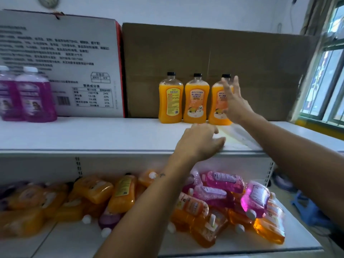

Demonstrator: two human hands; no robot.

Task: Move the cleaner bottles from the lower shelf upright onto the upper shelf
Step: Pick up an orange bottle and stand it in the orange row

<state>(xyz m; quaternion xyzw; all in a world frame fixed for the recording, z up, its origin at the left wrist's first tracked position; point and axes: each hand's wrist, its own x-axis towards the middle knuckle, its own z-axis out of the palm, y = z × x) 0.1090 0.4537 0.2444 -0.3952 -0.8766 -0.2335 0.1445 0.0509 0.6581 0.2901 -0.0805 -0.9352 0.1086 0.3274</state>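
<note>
Three orange cleaner bottles with black caps stand upright in a row at the back of the upper shelf point(111, 135): the left one point(170, 98), the middle one point(196, 99) and the right one point(218, 105). My right hand point(235, 103) hovers just in front of the right bottle with its fingers spread and holds nothing. My left hand point(200, 141) rests with loose fingers on the front of the upper shelf. On the lower shelf point(74, 239) lie several orange bottles point(122, 196) and pink bottles point(223, 181) in a heap on their sides.
Two purple bottles point(35, 95) stand at the upper shelf's left end. A white printed carton point(61, 58) and a brown cardboard box point(214, 58) line the back. A window point(327, 71) is at the right, and a blue stool point(307, 209) sits low right.
</note>
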